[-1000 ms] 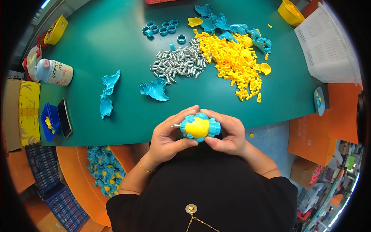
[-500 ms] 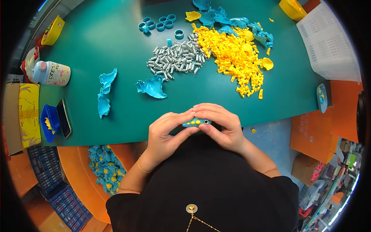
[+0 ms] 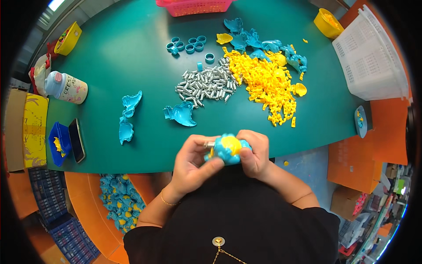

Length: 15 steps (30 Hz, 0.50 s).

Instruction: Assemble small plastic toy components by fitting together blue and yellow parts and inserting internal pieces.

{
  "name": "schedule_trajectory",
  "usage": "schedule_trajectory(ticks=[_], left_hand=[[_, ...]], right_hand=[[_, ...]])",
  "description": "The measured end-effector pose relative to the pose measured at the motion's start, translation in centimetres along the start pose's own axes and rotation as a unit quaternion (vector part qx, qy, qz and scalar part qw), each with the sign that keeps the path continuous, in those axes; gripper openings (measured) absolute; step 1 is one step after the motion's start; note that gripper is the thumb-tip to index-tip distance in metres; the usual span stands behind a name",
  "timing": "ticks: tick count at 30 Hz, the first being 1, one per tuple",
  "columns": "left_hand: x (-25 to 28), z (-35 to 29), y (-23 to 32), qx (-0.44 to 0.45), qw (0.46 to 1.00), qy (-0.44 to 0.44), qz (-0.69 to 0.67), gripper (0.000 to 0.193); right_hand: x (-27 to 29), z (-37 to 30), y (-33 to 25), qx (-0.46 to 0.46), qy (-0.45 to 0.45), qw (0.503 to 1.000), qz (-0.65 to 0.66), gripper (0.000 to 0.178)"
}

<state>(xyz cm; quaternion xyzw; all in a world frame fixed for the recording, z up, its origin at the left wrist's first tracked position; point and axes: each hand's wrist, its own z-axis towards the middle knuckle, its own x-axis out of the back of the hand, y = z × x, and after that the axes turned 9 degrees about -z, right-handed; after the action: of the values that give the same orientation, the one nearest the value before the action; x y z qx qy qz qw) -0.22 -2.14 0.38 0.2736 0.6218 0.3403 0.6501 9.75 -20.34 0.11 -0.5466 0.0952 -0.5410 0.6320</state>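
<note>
Close to the table's front edge I hold a blue plastic toy figure (image 3: 229,147) with a rounded yellow patch, gripped from both sides. My left hand (image 3: 193,162) is closed on its left end, where a small silver metal cylinder (image 3: 209,144) shows by the fingers. My right hand (image 3: 256,155) wraps the other end, thumb pressed against the toy. Just beyond my hands lies a hollow blue shell piece (image 3: 182,114). Further left are two more blue shell pieces, one upper (image 3: 131,104) and one lower (image 3: 125,131). The toy's underside is hidden.
On the green table (image 3: 151,79) lie silver cylinders (image 3: 206,83), small yellow parts (image 3: 259,77), blue rings (image 3: 190,49) and blue shells (image 3: 253,38). A pink basket (image 3: 198,8) stands at the far edge, a white crate (image 3: 369,57) right. Finished-looking toys (image 3: 121,200) fill a bin below left.
The toy has been turned in my hands: its narrow spotted edge faced up before, now the yellow patch does. My view has tilted, bringing the pink basket into sight.
</note>
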Motion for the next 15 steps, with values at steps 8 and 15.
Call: schedule_trajectory(ticks=[8, 15], left_hand=[[0.9, 0.1, 1.5, 0.098, 0.992, 0.076, 0.004, 0.063], [1.7, -0.7, 2.4, 0.069, 0.976, 0.154, -0.136, 0.069]], right_hand=[[2.3, 8.4, 0.5, -0.057, -0.23, 0.971, 0.035, 0.06], [0.9, 19.2, 5.7, 0.078, -0.142, 0.932, -0.324, 0.038]])
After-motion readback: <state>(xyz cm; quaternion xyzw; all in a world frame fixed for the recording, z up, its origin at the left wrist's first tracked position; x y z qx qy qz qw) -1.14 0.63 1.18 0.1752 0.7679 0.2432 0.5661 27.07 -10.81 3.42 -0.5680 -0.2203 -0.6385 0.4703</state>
